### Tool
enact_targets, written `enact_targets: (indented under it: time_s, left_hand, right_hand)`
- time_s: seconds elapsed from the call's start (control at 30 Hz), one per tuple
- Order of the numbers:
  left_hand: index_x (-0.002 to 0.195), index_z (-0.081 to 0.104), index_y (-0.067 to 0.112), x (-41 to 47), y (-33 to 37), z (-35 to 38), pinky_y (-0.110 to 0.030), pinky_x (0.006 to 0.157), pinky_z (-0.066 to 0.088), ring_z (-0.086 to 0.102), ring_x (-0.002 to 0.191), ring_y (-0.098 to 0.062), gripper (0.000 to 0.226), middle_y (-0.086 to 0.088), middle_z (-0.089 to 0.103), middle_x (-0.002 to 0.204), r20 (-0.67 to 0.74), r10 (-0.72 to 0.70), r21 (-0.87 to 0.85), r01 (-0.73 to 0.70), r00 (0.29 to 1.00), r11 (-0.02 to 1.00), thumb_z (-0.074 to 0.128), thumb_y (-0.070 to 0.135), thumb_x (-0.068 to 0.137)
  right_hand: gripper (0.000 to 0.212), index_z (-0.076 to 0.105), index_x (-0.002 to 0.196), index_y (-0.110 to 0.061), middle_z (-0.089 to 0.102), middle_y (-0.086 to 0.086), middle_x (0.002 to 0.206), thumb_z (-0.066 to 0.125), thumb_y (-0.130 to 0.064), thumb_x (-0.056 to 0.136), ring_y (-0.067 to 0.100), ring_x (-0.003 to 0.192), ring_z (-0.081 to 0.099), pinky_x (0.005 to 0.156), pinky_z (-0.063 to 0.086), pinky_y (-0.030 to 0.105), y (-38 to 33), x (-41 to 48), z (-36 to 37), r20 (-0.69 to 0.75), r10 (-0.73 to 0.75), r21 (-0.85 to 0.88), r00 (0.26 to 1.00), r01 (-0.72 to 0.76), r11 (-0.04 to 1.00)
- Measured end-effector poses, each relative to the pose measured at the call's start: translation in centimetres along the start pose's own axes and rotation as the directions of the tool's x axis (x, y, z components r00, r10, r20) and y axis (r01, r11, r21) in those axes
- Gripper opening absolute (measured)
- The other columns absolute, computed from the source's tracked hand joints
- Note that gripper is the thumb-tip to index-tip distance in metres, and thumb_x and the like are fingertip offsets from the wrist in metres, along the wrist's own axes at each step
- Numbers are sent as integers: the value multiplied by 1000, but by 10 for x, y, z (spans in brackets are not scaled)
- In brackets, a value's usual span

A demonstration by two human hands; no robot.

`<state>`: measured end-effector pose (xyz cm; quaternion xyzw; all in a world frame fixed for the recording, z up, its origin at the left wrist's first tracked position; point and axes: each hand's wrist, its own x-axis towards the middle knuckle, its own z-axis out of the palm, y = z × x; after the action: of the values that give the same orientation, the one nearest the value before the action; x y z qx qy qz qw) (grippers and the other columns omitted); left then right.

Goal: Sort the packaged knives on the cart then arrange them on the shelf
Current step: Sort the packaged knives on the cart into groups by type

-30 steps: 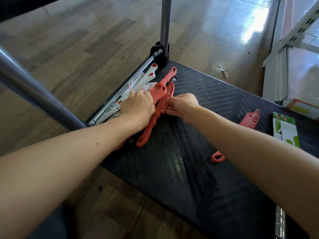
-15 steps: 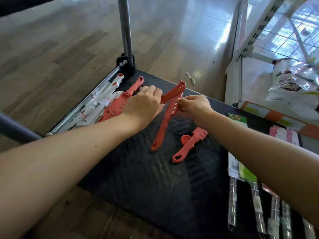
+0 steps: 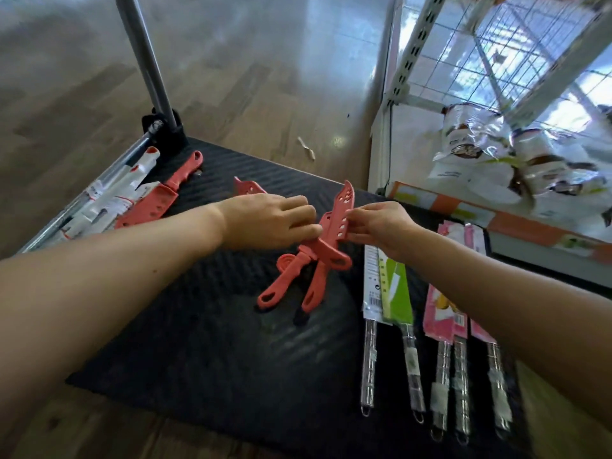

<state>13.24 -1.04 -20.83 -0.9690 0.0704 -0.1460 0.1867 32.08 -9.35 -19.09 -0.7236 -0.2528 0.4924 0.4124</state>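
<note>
Two red sheathed knives [image 3: 326,246] are crossed over the middle of the black cart deck [image 3: 205,342], handles pointing toward me. My left hand [image 3: 268,220] grips them from the left, and my right hand [image 3: 377,226] pinches the upright red sheath from the right. A further red sheath tip [image 3: 246,187] pokes out behind my left hand. One more red knife [image 3: 162,193] lies at the far left beside white-packaged knives [image 3: 112,200]. Several steel-handled knives in green and pink card sleeves [image 3: 430,313] lie in a row on the right.
The cart's metal upright post [image 3: 145,61] and side rail stand at the far left corner. A white shelf unit [image 3: 414,61] with wire grid and bagged goods [image 3: 496,154] stands at the right. Wooden floor surrounds the cart.
Both hands carried the red knives rightward from the left pile to the deck's middle, beside a lone red knife. The view swung right, revealing the sleeved knives and the shelf.
</note>
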Motion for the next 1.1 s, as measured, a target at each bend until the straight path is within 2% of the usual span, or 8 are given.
enact_targets:
  time_s: [0.13,0.37,0.6,0.73,0.83,0.97,1.03,1.1]
  left_hand:
    - [108,44,12,1,-2,4,-30,59,57,62,80,-23,29,-9,63,89,28,133,6,-133,991,991,50,5,80]
    - [107,45,22,6,-1,9,-26,63,52,60,98,-21,58,-3,63,106,170,242,-22,-242,955,970,79,11,62]
    - [109,46,24,-2,-2,15,-31,57,55,64,100,-27,59,-7,59,118,252,305,-85,-293,918,952,71,7,59]
    - [109,46,26,-6,1,16,-30,56,55,61,100,-27,65,-6,41,122,287,266,-126,-239,920,963,77,9,54]
    - [114,43,27,-6,5,22,-30,55,55,54,99,-25,69,-5,40,124,287,196,-105,-173,938,979,78,10,56]
    - [120,40,22,-6,16,27,-32,50,56,62,84,-27,66,-9,37,126,335,-92,-176,158,938,972,72,5,65]
    - [131,32,23,-2,20,27,-37,63,58,56,104,-29,64,-12,31,140,424,-124,-181,218,897,959,62,3,78]
    - [143,22,26,-1,25,26,-36,84,53,36,126,-26,60,-10,12,152,584,-128,-140,256,802,957,44,6,91]
  right_hand:
    - [17,58,74,1,62,14,71,54,-1,91,20,61,63,60,58,26,8,-5,-3,34,22,-2,999,-22,1000]
    - [17,59,78,1,64,13,76,52,-3,93,20,66,65,57,58,22,25,-9,-1,55,73,-15,996,-73,997]
    - [10,59,90,6,65,17,82,53,-1,91,21,64,65,50,57,20,39,-9,7,-18,170,13,985,-170,985]
    - [19,57,108,9,65,22,97,52,0,92,22,68,65,56,58,24,40,-6,13,-37,200,-33,979,-202,979]
    - [18,59,106,8,66,21,105,55,1,90,30,90,68,71,56,31,43,-1,14,-52,201,-131,978,-206,970]
    - [6,63,84,1,70,21,99,64,-5,85,31,87,70,82,58,41,48,8,17,-128,121,-313,984,-156,937]
    - [10,65,86,1,70,20,97,67,-8,83,33,89,69,83,57,43,49,10,18,-150,60,-398,987,-116,910]
    - [17,64,94,4,68,22,101,67,-7,81,35,96,67,86,55,44,47,11,18,-151,21,-435,988,-86,896]
